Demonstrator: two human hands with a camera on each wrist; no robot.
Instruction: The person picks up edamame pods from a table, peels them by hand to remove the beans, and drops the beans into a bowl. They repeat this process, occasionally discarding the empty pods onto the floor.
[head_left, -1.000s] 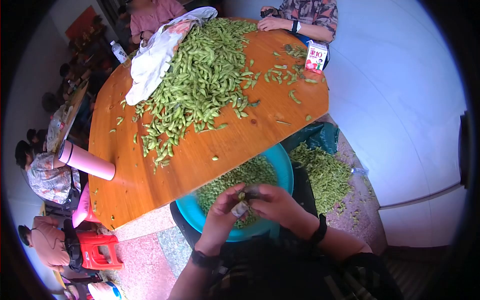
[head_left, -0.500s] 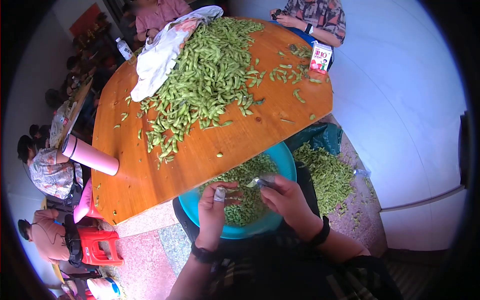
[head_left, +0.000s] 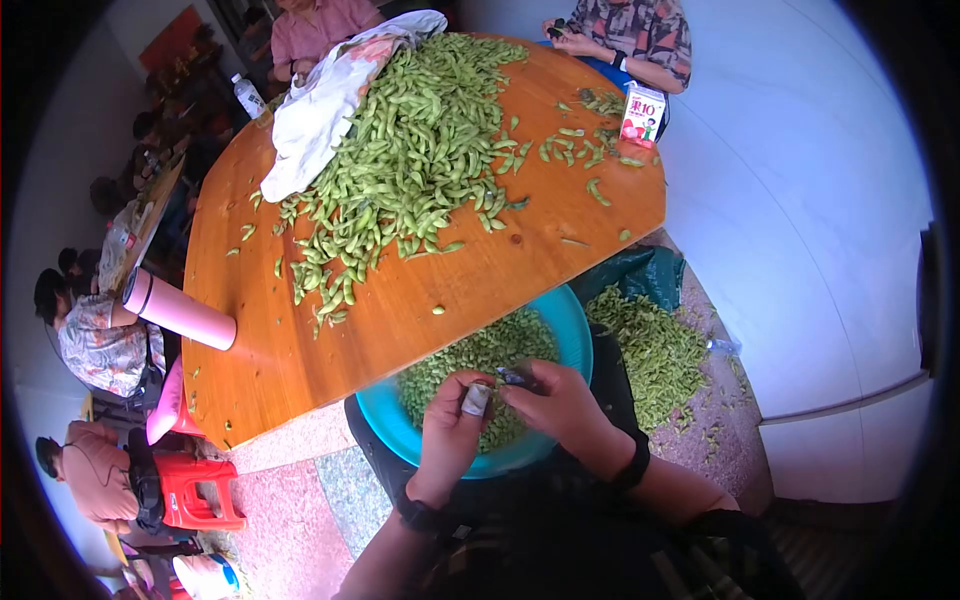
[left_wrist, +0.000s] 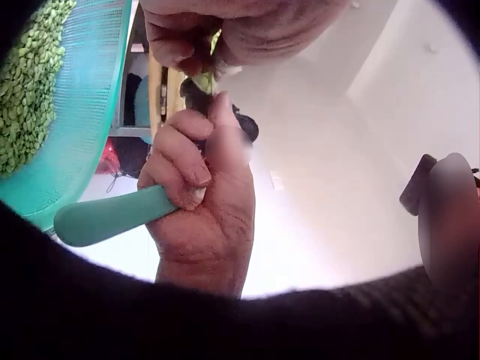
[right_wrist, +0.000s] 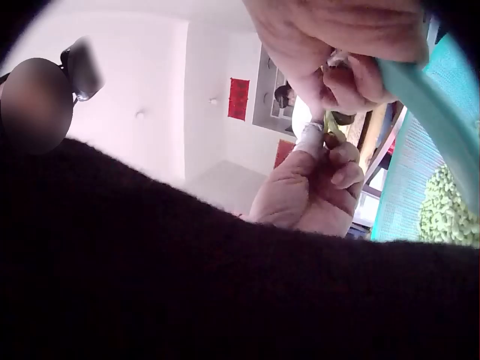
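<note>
Over a turquoise basin (head_left: 377, 425) holding green beans (head_left: 430, 375), both hands meet at the fingertips. My left hand (head_left: 450, 435), its thumb wrapped in white tape (head_left: 476, 400), pinches a green pod (left_wrist: 204, 81) seen in the left wrist view. My right hand (head_left: 575, 408) has its fingers curled round a tool with a green handle (left_wrist: 112, 216), and its thumb is against the pod. The tool's working end is hidden by the fingers. In the right wrist view the same handle (right_wrist: 431, 101) sticks out beside the basin.
An orange wooden table (head_left: 380, 350) carries a heap of pods (head_left: 420, 140), a white cloth (head_left: 305, 130), a pink tumbler (head_left: 185, 315) and a drink carton (head_left: 641, 115). More green pods or shells (head_left: 650, 350) lie on the floor at right. Several people sit around.
The hands came apart half a second ago and are together again now, the left having moved right and the right hand slightly left and down. The table's things stay put.
</note>
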